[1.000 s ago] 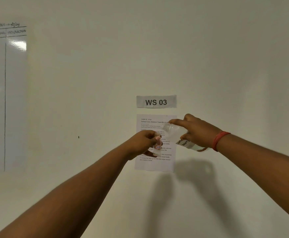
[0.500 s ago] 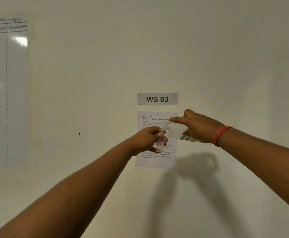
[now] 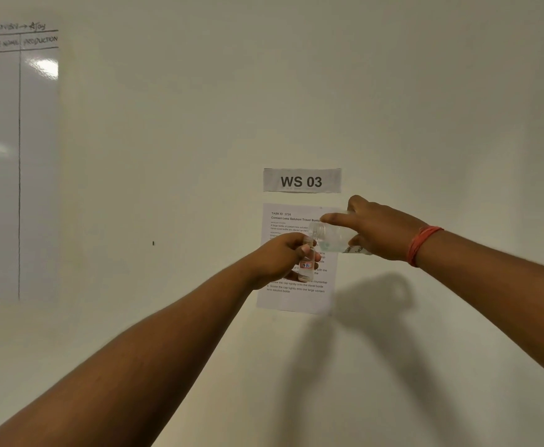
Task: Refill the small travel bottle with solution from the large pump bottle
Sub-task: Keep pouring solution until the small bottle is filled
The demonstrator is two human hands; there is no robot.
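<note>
Against wall (image 3: pixel 393 91), right hand (image 3: pixel 380 232) tips large bottle (image 3: pixel 333 237) sideways.

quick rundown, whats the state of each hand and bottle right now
left hand: grips the small bottle
small bottle: upright, uncapped, mouth under the large bottle's opening
right hand: holds the large bottle, index finger straight along it
large bottle: tipped about level, mouth over the small bottle, liquid inside
instruction sheet: stuck flat on the wall
</note>
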